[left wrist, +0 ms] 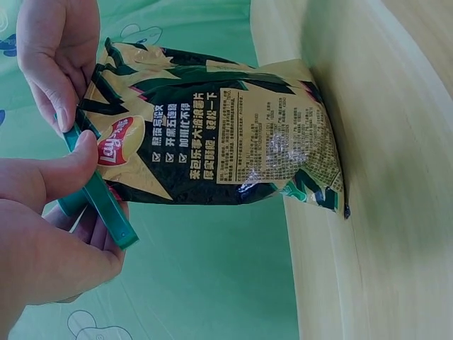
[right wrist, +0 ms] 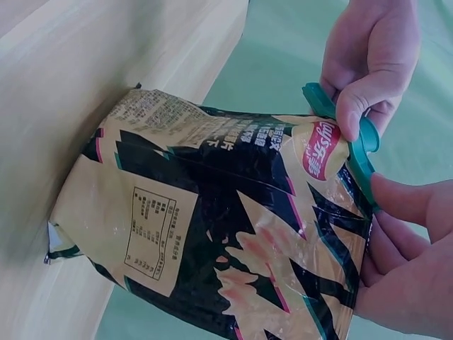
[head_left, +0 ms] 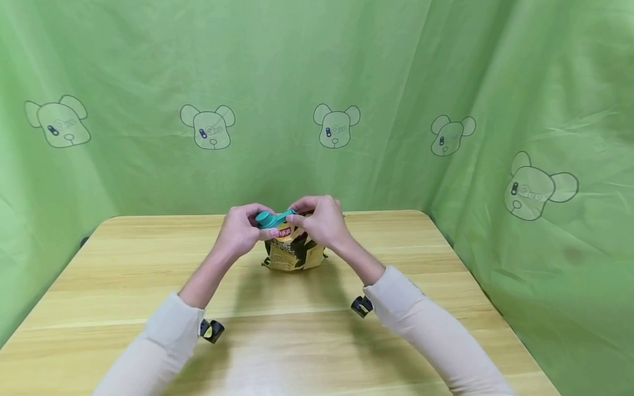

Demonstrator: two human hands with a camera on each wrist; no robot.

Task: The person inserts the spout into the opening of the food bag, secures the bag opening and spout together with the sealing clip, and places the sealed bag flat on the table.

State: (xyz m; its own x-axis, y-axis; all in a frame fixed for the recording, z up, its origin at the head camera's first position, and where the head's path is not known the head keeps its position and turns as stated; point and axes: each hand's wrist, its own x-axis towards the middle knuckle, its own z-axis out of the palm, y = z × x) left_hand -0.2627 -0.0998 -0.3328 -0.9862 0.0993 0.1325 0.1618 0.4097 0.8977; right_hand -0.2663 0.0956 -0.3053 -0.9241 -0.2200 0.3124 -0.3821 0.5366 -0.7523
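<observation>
A black and gold Lay's chip bag (head_left: 292,257) stands upright on the table, its printed back toward the head view. Across its top edge lies a teal bag clip (left wrist: 106,205) with a round cap (head_left: 264,219) near the left end. My left hand (head_left: 239,230) grips the clip at the capped end, thumb on the near side and fingers behind. With thumb and fingers, my right hand (head_left: 324,221) pinches the clip's other end at the bag's top edge. In the right wrist view, the right thumb (right wrist: 400,198) presses on the clip (right wrist: 364,152); the fingers are partly hidden behind the bag.
The wooden table (head_left: 287,341) has rounded far corners. Green curtains (head_left: 277,66) with printed bear heads hang behind it and along its sides. Black wrist-worn devices (head_left: 212,331) stick out below both sleeves, low over the tabletop.
</observation>
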